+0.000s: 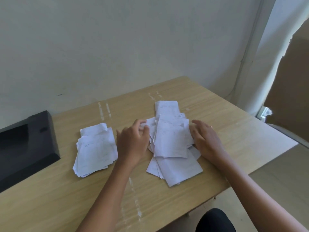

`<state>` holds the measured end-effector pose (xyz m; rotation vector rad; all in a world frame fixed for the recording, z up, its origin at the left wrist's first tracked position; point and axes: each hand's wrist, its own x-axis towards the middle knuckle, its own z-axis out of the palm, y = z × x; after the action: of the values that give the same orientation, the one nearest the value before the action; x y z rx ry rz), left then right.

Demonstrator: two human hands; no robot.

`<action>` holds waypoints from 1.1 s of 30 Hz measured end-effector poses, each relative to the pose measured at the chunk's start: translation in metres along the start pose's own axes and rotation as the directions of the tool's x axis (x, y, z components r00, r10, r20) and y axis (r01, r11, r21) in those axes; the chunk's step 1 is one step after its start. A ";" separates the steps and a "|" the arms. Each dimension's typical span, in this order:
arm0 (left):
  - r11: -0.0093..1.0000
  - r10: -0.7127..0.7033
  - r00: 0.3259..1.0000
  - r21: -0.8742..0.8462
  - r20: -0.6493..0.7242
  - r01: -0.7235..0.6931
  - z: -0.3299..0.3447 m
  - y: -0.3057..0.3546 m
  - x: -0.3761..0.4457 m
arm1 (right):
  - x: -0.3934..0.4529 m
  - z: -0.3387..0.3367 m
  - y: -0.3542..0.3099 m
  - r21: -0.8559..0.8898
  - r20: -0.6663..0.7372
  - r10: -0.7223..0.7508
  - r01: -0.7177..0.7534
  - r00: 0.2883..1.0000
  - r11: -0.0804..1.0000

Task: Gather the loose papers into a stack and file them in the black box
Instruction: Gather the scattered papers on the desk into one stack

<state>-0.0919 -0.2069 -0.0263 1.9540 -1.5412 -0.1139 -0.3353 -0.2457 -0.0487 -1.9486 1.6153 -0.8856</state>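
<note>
Both spread, ungripping, left hand and right hand flank loose papers; black box far left.

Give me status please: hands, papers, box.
Left hand and right hand open, flanking spread pile. Second pile untouched. Black box far left, nothing filed, path clear.

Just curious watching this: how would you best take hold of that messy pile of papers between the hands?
Probably by its two long side edges, one hand per side: the fanned pile lies flat, with the left hand and right hand already flanking it, so squeezing inward squares the sheets.
</note>
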 end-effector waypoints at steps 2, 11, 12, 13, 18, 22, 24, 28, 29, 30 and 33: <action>0.994 -0.109 0.991 -0.021 0.078 0.111 0.005 -0.002 0.013 | -0.004 -0.006 -0.002 0.110 0.005 -0.006 0.006 1.000 0.994; 0.987 -0.053 0.984 -0.144 0.168 0.078 0.017 0.022 0.040 | -0.029 -0.017 -0.009 -0.038 0.243 -0.239 0.255 0.940 0.966; 0.994 0.009 0.993 -0.111 0.118 0.004 0.019 0.022 0.055 | -0.037 -0.018 -0.015 -0.020 0.283 -0.276 0.293 0.919 0.956; 0.992 0.082 0.990 -0.100 0.118 -0.070 0.023 0.024 0.073 | -0.046 -0.019 -0.020 -0.043 0.332 -0.322 0.356 0.886 0.934; 0.981 0.159 0.874 0.028 0.460 -0.193 0.057 0.050 0.129 | -0.057 -0.006 -0.023 -0.058 0.389 -0.381 0.435 0.839 0.899; 0.964 0.107 0.759 0.118 0.642 -0.237 0.070 0.055 0.133 | -0.051 0.008 -0.026 -0.129 0.315 -0.371 0.427 0.873 0.895; 0.954 0.153 0.773 0.113 0.616 -0.279 0.068 0.052 0.126 | -0.046 0.017 -0.030 -0.199 0.249 -0.375 0.427 0.893 0.882; 0.923 0.200 0.788 0.159 0.582 -0.351 0.060 0.047 0.112 | -0.036 0.030 -0.038 -0.282 0.131 -0.335 0.359 0.933 0.890; 0.929 0.208 0.797 0.140 0.567 -0.342 0.058 0.045 0.110 | -0.035 0.032 -0.039 -0.290 0.117 -0.338 0.357 0.934 0.888; 0.937 0.217 0.811 0.116 0.544 -0.329 0.055 0.044 0.109 | -0.035 0.033 -0.038 -0.278 0.112 -0.348 0.366 0.931 0.888; 0.960 0.229 0.860 0.043 0.456 -0.278 0.054 0.041 0.117 | -0.035 0.021 -0.029 -0.127 0.134 -0.392 0.408 0.910 0.904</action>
<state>-0.1142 -0.3395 -0.0105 1.8666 -2.1332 -0.4013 -0.3034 -0.2070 -0.0494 -2.4481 1.2728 -0.8065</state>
